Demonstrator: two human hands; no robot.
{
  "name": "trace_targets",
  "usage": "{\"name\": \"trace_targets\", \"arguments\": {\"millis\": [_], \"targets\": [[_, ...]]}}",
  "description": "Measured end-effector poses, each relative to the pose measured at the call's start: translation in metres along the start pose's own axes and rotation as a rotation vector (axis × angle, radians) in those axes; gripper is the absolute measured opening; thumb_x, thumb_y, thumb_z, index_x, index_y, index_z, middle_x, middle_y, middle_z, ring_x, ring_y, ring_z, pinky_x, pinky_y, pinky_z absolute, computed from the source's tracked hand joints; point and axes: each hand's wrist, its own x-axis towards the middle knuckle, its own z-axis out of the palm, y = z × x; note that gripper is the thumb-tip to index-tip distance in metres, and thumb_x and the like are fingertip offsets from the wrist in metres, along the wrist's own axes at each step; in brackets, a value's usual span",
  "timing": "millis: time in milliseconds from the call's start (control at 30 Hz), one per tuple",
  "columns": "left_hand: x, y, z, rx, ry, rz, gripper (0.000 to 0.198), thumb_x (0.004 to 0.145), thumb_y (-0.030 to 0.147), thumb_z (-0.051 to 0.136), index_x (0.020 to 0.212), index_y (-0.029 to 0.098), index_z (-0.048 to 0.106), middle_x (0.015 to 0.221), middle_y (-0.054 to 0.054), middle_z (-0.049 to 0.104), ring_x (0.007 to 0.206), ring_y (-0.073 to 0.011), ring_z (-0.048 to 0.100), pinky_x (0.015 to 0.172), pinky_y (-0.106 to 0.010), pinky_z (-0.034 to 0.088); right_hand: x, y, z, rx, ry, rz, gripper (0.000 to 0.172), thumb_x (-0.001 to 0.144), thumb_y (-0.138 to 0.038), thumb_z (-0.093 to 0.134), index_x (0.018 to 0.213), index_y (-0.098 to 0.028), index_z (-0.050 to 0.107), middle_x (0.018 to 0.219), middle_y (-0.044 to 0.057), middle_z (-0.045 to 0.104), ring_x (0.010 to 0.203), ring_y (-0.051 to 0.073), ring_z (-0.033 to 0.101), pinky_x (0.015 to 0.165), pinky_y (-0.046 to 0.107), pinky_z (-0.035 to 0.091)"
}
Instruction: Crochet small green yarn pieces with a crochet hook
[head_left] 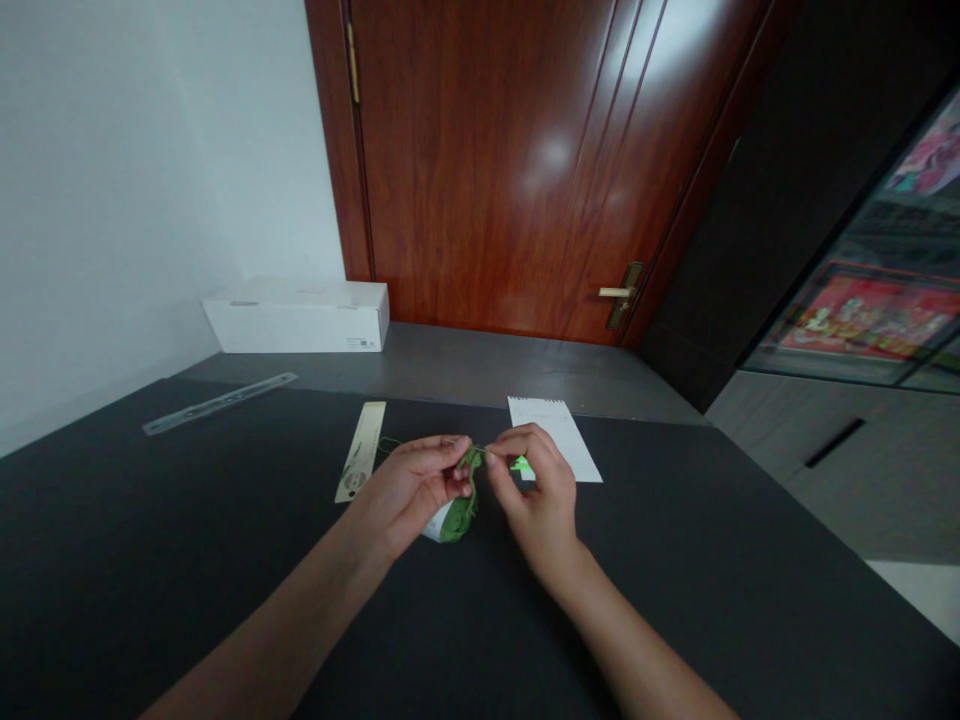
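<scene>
Both hands near centre of frame, raised over the dark tabletop [225,560], fingertips just beside each other. Left hand [416,485]: thumb and forefinger pinched together on green yarn [472,462], remaining fingers curled in below. Right hand [536,490]: thumb and forefinger closed on a thin strand that runs across the short gap from the left fingertips; too fine to tell whether it is all yarn or partly a slim tool.

Green yarn ball [457,520] with white paper band [435,525] at centre, just below the left fingers and partly covered by that hand; whether it rests on the tabletop, cannot tell. Yarn hangs from the fingertips down to it. A loose loop of green shows behind the left wrist.

Left of the left hand, a cream printed card strip [364,445], lying aslant. Farther out, left of frame, a clear plastic strip [221,403]. Behind the right hand, a white spiral-pad sheet [559,435], torn holes along its top edge; a bright green item [520,464] at its near left corner, mostly hidden by fingers.

Upper left: long white box [300,322]. Top centre: reddish wooden door [480,160].
</scene>
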Motion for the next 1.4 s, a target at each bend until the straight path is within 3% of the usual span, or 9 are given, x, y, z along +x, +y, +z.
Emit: {"name": "trace_targets", "arguments": {"millis": [300, 533, 733, 800, 900, 1067, 1233, 1400], "targets": [[-0.009, 0.002, 0.014, 0.120, 0.039, 0.189, 0.023, 0.061, 0.022, 0.087, 0.069, 0.009, 0.069, 0.063, -0.003, 0.063, 0.055, -0.0117, 0.056, 0.052, -0.024, 0.046, -0.002, 0.002, -0.004, -0.162, 0.068, -0.111, 0.011, 0.090, -0.012, 0.062, 0.090, -0.023, 0.066, 0.090, 0.004, 0.062, 0.088, 0.020, 0.058, 0.079, 0.039, 0.048], [-0.010, 0.001, 0.012, 0.162, 0.085, 0.251, 0.021, 0.065, 0.023, 0.084, 0.071, 0.011, 0.068, 0.063, -0.001, 0.064, 0.054, -0.0120, 0.058, 0.054, -0.025, 0.047, 0.000, -0.003, -0.006, -0.118, 0.065, -0.114, 0.010, 0.089, -0.017, 0.065, 0.089, -0.026, 0.067, 0.092, 0.003, 0.058, 0.091, 0.022, 0.056, 0.083, 0.043, 0.046], [-0.012, 0.004, 0.015, 0.242, 0.126, 0.433, 0.018, 0.069, 0.022, 0.081, 0.074, 0.013, 0.067, 0.066, -0.002, 0.068, 0.058, -0.0132, 0.061, 0.059, -0.026, 0.049, -0.004, -0.005, -0.009, 0.070, -0.022, -0.155, 0.014, 0.093, -0.019, 0.055, 0.101, -0.024, 0.065, 0.094, 0.005, 0.060, 0.089, 0.022, 0.059, 0.079, 0.040, 0.048], [-0.012, 0.004, 0.015, 0.296, 0.142, 0.487, 0.015, 0.071, 0.021, 0.080, 0.075, 0.014, 0.066, 0.064, -0.001, 0.067, 0.057, -0.0130, 0.061, 0.058, -0.025, 0.048, -0.006, -0.005, -0.010, 0.080, 0.027, -0.134, 0.014, 0.093, -0.018, 0.051, 0.099, -0.023, 0.063, 0.089, 0.004, 0.060, 0.084, 0.021, 0.059, 0.076, 0.038, 0.048], [-0.011, 0.002, 0.013, 0.400, 0.173, 0.553, 0.014, 0.072, 0.018, 0.079, 0.076, 0.015, 0.066, 0.067, 0.000, 0.068, 0.058, -0.0127, 0.062, 0.059, -0.024, 0.049, -0.005, 0.000, -0.007, 0.008, 0.126, 0.013, 0.012, 0.092, -0.016, 0.052, 0.098, -0.022, 0.060, 0.086, 0.003, 0.059, 0.080, 0.019, 0.058, 0.073, 0.034, 0.047], [-0.013, 0.000, 0.013, 0.548, 0.207, 0.597, 0.014, 0.072, 0.017, 0.079, 0.081, 0.017, 0.069, 0.076, -0.001, 0.072, 0.065, -0.0147, 0.066, 0.065, -0.025, 0.052, 0.000, 0.012, -0.001, -0.029, -0.053, 0.229, 0.003, 0.090, -0.018, 0.060, 0.093, -0.020, 0.060, 0.081, 0.002, 0.062, 0.074, 0.017, 0.059, 0.068, 0.029, 0.046], [-0.014, 0.000, 0.014, 0.552, 0.174, 0.542, 0.015, 0.070, 0.016, 0.080, 0.082, 0.017, 0.072, 0.076, -0.003, 0.073, 0.069, -0.0160, 0.067, 0.066, -0.025, 0.052, -0.001, 0.011, 0.001, -0.022, -0.107, 0.138, 0.017, 0.090, -0.015, 0.057, 0.074, -0.021, 0.056, 0.072, 0.000, 0.058, 0.070, 0.016, 0.055, 0.064, 0.027, 0.042], [-0.013, 0.002, 0.013, 0.555, 0.162, 0.544, 0.019, 0.068, 0.014, 0.081, 0.084, 0.016, 0.071, 0.071, -0.002, 0.071, 0.067, -0.0158, 0.067, 0.065, -0.025, 0.052, -0.001, 0.009, -0.001, -0.060, -0.166, 0.132, 0.007, 0.090, -0.017, 0.059, 0.084, -0.020, 0.060, 0.077, 0.001, 0.061, 0.071, 0.016, 0.057, 0.065, 0.027, 0.044]]}}
